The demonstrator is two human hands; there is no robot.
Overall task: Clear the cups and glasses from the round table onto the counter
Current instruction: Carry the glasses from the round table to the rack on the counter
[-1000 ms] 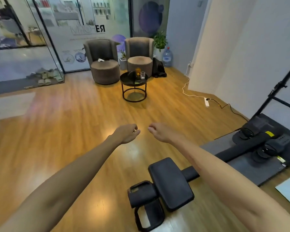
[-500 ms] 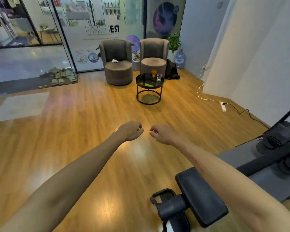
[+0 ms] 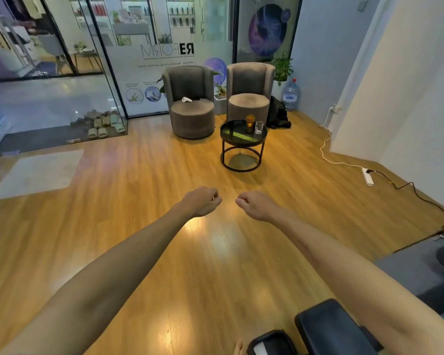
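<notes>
A small round black table [image 3: 230, 136] stands on the wooden floor several steps ahead of me. On its right side stand an amber glass [image 3: 250, 123] and, just right of it, a clear glass [image 3: 259, 127]. Both my arms reach forward at mid-frame, far short of the table. My left hand [image 3: 201, 201] and my right hand [image 3: 256, 204] are curled into fists side by side and hold nothing. No counter is in view.
Two grey armchairs [image 3: 191, 106] [image 3: 249, 98] stand behind the table before a glass wall. A white power strip [image 3: 367, 176] and its cables lie on the floor at right. A black padded bench [image 3: 328, 326] sits at the bottom right. Shoes [image 3: 103, 124] lie at left.
The view has swung left and moved forward, so the table sits more central and closer and the bench has slid off to the bottom right. Both fists stay curled.
</notes>
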